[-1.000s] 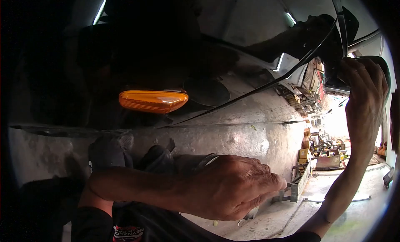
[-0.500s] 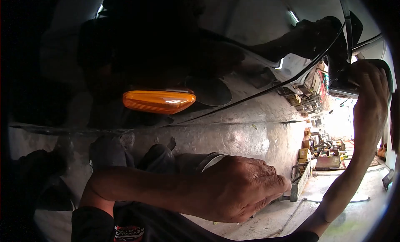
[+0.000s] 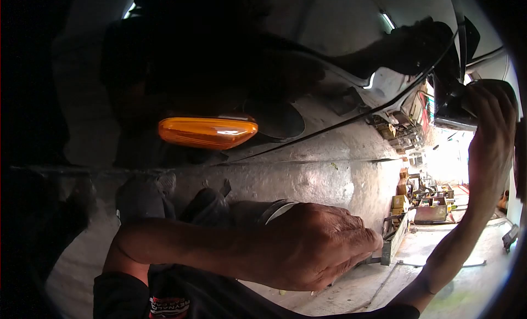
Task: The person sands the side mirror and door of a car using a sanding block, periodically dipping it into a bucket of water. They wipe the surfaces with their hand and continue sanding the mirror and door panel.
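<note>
At far right, the wing mirror (image 3: 449, 109) is held by the right hand (image 3: 491, 121); the left hand's (image 3: 318, 247) fingers are bunched, any contents hidden. Progress cannot be judged.

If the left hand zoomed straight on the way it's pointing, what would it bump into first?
Probably the grey box, just past the left hand's fingers in the picture. But the box may sit deeper, on the floor, so the hand might pass above it.

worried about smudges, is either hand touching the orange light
No, the right hand is on the black mirror housing, and the left hand is below the orange light, apart from it.
</note>
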Action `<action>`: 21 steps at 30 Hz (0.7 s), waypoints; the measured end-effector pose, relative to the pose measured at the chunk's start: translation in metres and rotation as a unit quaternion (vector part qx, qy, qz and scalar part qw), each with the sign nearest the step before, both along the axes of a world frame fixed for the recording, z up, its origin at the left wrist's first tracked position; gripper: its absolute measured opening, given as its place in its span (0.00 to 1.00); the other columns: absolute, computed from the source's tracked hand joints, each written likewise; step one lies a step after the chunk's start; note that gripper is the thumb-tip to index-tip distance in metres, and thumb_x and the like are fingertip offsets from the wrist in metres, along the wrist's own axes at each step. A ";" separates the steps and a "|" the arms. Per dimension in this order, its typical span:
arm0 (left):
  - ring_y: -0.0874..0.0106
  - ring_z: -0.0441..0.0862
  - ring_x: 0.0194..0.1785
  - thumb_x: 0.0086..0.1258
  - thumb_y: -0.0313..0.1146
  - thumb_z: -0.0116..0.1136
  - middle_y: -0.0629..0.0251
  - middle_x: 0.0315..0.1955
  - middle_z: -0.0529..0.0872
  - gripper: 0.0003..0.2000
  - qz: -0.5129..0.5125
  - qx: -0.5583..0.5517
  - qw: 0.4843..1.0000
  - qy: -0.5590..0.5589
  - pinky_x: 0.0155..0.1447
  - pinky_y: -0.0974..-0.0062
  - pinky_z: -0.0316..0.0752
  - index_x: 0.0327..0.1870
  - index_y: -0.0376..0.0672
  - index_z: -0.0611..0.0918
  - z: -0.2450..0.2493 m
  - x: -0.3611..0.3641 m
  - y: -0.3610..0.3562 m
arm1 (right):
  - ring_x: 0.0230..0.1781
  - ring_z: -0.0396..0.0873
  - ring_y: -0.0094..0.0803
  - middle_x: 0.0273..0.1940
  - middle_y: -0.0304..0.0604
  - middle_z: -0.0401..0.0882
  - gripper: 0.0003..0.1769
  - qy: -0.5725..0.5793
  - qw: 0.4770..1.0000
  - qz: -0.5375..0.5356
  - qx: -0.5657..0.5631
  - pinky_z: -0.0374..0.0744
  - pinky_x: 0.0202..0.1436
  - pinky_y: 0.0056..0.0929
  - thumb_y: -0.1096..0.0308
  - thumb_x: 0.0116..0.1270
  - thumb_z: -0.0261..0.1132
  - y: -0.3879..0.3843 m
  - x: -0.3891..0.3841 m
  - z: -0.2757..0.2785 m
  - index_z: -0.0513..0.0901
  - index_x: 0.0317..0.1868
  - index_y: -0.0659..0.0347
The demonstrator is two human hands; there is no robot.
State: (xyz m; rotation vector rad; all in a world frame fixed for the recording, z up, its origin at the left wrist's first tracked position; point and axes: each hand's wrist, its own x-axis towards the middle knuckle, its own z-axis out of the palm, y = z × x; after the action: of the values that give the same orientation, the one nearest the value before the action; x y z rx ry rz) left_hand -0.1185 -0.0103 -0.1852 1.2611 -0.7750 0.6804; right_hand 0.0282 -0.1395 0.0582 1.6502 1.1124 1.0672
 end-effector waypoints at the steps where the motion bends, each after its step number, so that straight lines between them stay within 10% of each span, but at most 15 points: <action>1: 0.69 0.87 0.33 0.70 0.23 0.67 0.59 0.34 0.89 0.15 0.002 0.002 1.000 0.001 0.33 0.67 0.82 0.56 0.34 0.85 0.001 0.000 0.002 | 0.65 0.78 0.44 0.55 0.46 0.86 0.19 -0.016 1.000 0.010 0.000 0.76 0.72 0.44 0.88 0.61 0.60 0.001 0.000 -0.002 0.88 0.49 0.62; 21: 0.69 0.87 0.31 0.69 0.24 0.68 0.59 0.32 0.88 0.15 -0.011 0.006 1.000 0.017 0.31 0.69 0.81 0.55 0.33 0.85 0.006 -0.008 0.004 | 0.69 0.79 0.37 0.62 0.34 0.86 0.25 0.001 1.000 0.025 0.018 0.68 0.83 0.50 0.84 0.66 0.65 -0.025 -0.007 -0.046 0.87 0.59 0.50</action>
State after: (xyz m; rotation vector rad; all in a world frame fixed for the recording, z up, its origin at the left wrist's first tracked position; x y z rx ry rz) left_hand -0.1260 -0.0059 -0.1795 1.2704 -0.7659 0.6362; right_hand 0.0212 -0.1647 0.0126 1.6597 1.1475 1.1219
